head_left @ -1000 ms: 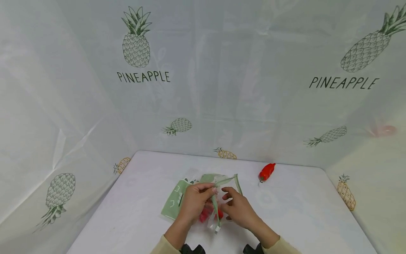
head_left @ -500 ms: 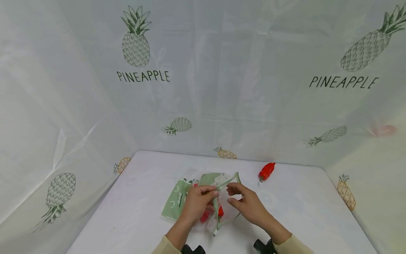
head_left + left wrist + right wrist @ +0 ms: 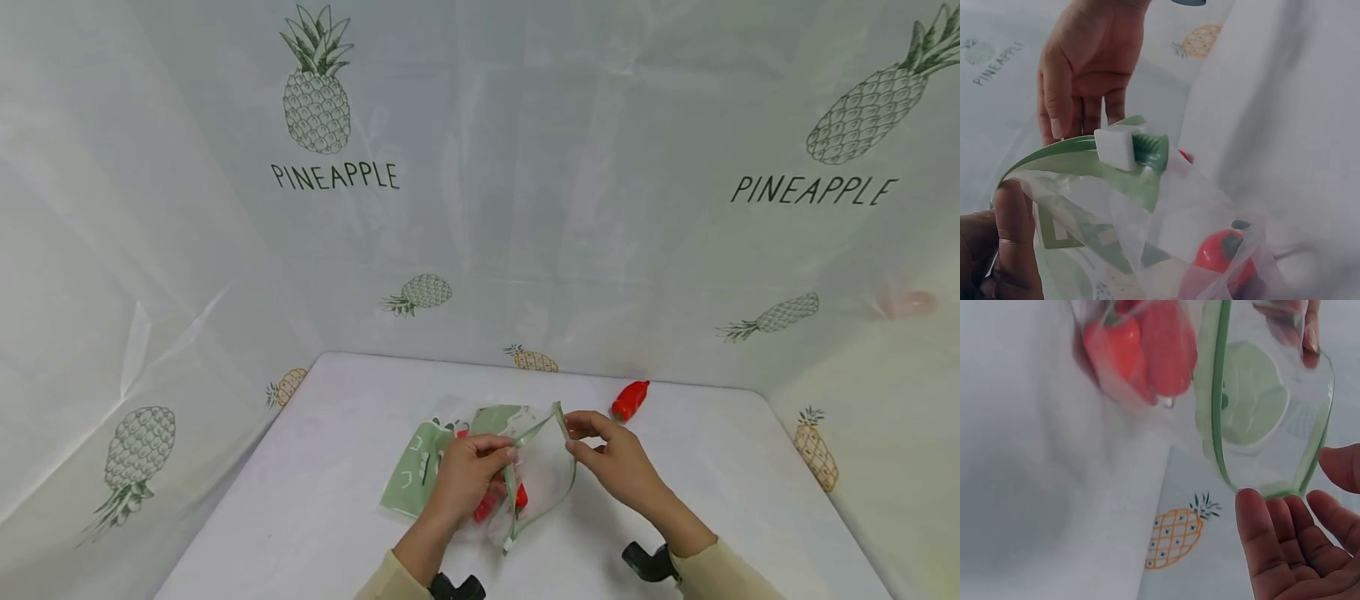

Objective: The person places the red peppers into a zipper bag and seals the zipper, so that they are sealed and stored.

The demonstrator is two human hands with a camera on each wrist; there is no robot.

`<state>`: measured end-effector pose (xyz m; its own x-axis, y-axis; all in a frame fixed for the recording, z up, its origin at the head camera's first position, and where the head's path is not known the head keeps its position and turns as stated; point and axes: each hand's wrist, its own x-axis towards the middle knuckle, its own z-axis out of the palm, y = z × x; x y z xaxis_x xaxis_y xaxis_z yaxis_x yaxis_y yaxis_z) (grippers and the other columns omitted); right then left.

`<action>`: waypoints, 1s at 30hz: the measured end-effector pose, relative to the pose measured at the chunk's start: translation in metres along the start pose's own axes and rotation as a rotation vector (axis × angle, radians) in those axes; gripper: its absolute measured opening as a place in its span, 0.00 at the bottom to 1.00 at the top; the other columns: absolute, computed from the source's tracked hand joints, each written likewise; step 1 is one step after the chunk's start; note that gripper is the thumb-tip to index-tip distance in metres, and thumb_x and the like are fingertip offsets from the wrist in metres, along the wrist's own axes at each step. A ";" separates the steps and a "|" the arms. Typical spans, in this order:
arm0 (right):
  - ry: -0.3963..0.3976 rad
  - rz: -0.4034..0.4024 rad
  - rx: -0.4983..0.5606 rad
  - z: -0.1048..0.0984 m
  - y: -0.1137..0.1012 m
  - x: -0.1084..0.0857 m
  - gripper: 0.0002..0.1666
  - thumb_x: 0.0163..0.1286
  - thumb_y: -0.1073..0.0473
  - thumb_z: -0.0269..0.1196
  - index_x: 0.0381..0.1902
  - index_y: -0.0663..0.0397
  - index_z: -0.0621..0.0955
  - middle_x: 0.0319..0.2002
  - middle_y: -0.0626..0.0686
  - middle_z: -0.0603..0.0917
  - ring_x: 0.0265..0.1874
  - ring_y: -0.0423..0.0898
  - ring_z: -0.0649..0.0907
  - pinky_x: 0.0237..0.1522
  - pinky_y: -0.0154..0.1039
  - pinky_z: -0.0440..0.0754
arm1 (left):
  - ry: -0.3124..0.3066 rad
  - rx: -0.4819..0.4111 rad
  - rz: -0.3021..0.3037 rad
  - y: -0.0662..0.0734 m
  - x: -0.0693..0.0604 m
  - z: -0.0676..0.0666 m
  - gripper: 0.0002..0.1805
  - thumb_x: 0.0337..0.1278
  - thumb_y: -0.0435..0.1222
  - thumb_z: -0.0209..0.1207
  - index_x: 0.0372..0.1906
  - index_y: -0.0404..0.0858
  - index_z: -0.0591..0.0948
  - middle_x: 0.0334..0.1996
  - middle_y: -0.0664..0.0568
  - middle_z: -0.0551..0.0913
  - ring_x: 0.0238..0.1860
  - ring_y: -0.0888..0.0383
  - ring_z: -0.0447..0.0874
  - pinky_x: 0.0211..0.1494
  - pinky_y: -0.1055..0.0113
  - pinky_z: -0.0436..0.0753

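Note:
A clear zip bag with green edging [image 3: 547,492] lies on the table, its mouth spread wide. Several red peppers [image 3: 1163,350] show through its plastic. On the near rim my left hand [image 3: 465,477] pinches the edge between thumb and fingers. At the bag's right rim is my right hand [image 3: 622,467], thumb and fingers apart, fingertips [image 3: 1250,500] at the green edge; firm contact is hard to tell. A white slider [image 3: 1115,149] sits on the rim's end in the left wrist view. Beyond the right hand lies a loose red pepper [image 3: 630,401].
A green printed part or packet [image 3: 411,475] lies at the bag's left. The white table [image 3: 300,517] is enclosed by hanging sheets [image 3: 562,208] printed with pineapples. Black wrist mounts [image 3: 648,560] sit below the hands.
My right hand has moved away from the bag's inside, rightward and slightly back, to its right rim. The bag's mouth looks wider. My left hand keeps its grip, almost still.

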<state>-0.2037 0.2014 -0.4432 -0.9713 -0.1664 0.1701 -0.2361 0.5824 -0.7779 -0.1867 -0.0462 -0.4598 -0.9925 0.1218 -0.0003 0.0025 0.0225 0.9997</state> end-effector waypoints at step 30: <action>-0.031 -0.102 -0.202 -0.038 0.060 0.034 0.34 0.70 0.65 0.71 0.72 0.59 0.75 0.60 0.64 0.84 0.53 0.63 0.86 0.50 0.56 0.91 | -0.007 -0.070 -0.047 -0.005 0.007 -0.004 0.13 0.67 0.33 0.69 0.51 0.31 0.90 0.34 0.47 0.90 0.20 0.61 0.84 0.26 0.68 0.88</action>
<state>-0.2525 0.2611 -0.4610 -0.9413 -0.2555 0.2206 -0.3376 0.7084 -0.6199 -0.1938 -0.0499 -0.4643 -0.9906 0.1288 -0.0470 -0.0526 -0.0408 0.9978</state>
